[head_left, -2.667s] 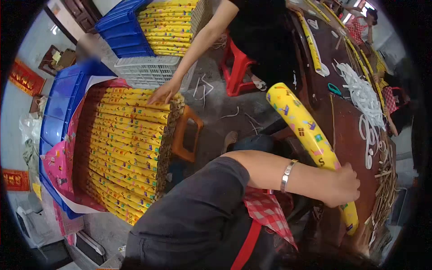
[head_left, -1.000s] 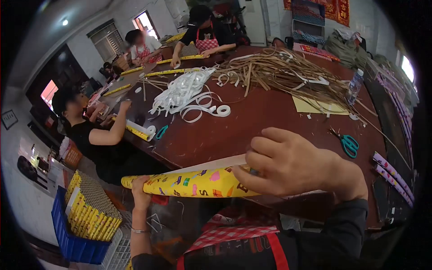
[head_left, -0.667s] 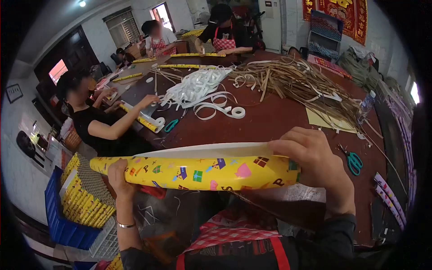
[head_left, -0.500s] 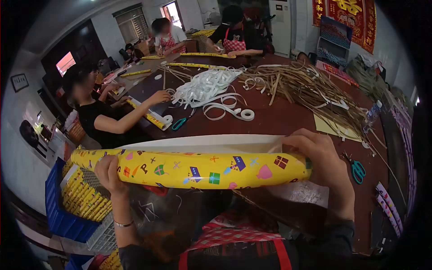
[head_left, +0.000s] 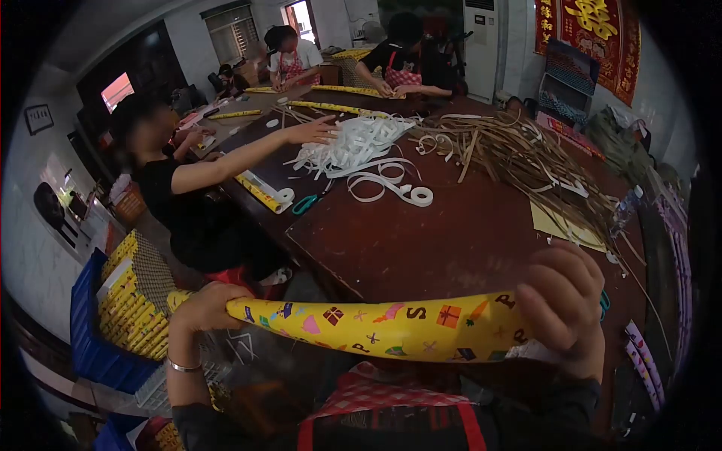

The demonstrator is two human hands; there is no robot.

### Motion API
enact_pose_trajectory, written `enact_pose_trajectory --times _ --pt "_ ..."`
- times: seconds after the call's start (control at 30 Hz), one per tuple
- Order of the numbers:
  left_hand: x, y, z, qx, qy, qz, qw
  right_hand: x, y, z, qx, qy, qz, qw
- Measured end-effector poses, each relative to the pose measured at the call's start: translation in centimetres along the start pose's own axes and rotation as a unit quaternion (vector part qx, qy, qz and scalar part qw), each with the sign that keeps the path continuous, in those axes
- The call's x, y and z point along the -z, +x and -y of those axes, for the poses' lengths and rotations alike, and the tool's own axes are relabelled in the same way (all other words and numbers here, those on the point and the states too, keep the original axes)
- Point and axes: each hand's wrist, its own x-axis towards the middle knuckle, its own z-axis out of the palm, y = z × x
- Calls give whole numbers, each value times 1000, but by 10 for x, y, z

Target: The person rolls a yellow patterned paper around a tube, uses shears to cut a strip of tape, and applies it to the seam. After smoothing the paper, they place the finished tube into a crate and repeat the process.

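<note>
Paper (head_left: 391,329) spans left hand (head_left: 204,307) and right hand (head_left: 564,304) — each grip closed on an end, presumably keeping it taut.

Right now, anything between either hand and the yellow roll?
Nothing visible. The left hand grips the yellow roll toward one end; the right hand is right at the other, contact unclear. The white strips lie clear of both, farther off on the table.

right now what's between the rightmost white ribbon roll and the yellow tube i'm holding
Bare brown tabletop, from the white ribbon roll to the yellow tube; head view.
</note>
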Motion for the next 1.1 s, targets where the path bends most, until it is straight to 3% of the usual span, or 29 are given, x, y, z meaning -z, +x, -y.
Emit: enact_pose_trajectory --times 0.07,0.13,0.2,0.23,0.3,0.33,0.4,0.47,0.53,0.57,0.6,0.63,0.67,0.7,0.77,0.87,1.0,1.1 --pt "-2 0 -10 -8 24 -47 999 -8 2 -7 -77 19 -31 996" --pt "-4 -2 -19 -15 47 -95 994 -5 1 -12 -93 11 -6 996" --pt "-7 -4 -23 -26 147 -232 961 -11 -4 -15 -187 123 14 974" --pt "-10 -4 -27 -26 147 -231 961 -15 -5 -16 -188 123 14 974" --pt "-16 -4 -34 -43 316 -425 847 -25 -7 -18 -256 189 -4 948" --pt "-16 -4 -31 -41 316 -425 847 -29 -10 -20 -255 190 -3 948" --pt "-16 -3 -21 -133 341 -531 764 -33 -16 -26 -238 188 56 951" --pt "-11 -8 -31 -95 337 -519 780 -31 -14 -24 -205 139 68 966" --pt "-8 -11 -33 -55 275 -404 871 -28 -15 -24 -173 90 79 978" --pt "-8 -12 -29 -55 274 -404 871 -27 -19 -26 -110 50 67 990" --pt "-7 -13 -22 -50 226 -324 917 -26 -21 -27 -47 9 53 997" --pt "-6 -13 -21 -45 176 -241 953 -23 -21 -24 -47 9 53 997" --pt "-5 -14 -26 -36 136 -181 974 -18 -22 -19 -32 -3 35 999" --pt "-3 -12 -25 -34 134 -180 974 -13 -22 -14 -17 -14 17 1000" --pt "3 -6 -24 -41 38 -28 998 -1 -17 -9 -24 -32 26 999" --pt "9 13 -22 -76 24 -31 996 10 -5 -9 -78 -23 -4 997" --pt "15 62 -46 -148 124 -189 963 32 -24 -25 -130 -6 -13 991" --pt "3 118 -66 -249 209 -339 883 77 -53 -15 -193 -61 90 975"
